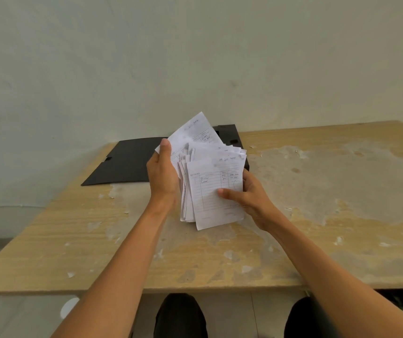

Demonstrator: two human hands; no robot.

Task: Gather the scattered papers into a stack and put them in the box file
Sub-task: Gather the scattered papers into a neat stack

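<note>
Pale, scuffed wall (195, 57) fills the background behind your wooden table (85, 235), whose veneer has peeled away in large grey patches on the right. You are holding the papers (211, 189) above the table, roughly over its middle, as a loose, uneven bundle rather than a squared stack. Your left hand (162, 174) grips the left edge of the bundle, thumb pressed up along the near face and the fingers hidden behind the sheets. Your right hand (249, 196) pinches the lower right part, thumb flat on the front sheet and the fingers wrapped behind. The front sheet is a ruled form with handwriting in its upper rows. One sheet (194, 131) sticks up at a tilt from the top left of the bundle, and several other edges fan out at the top and along the left side.

Behind the papers, at the far edge of the table, the black box file (229, 135) lies open, its flat lid (124, 162) spread out to the left. The papers hide most of the file's tray. Your dark-clad knees (180, 315) show below the table's near edge.
</note>
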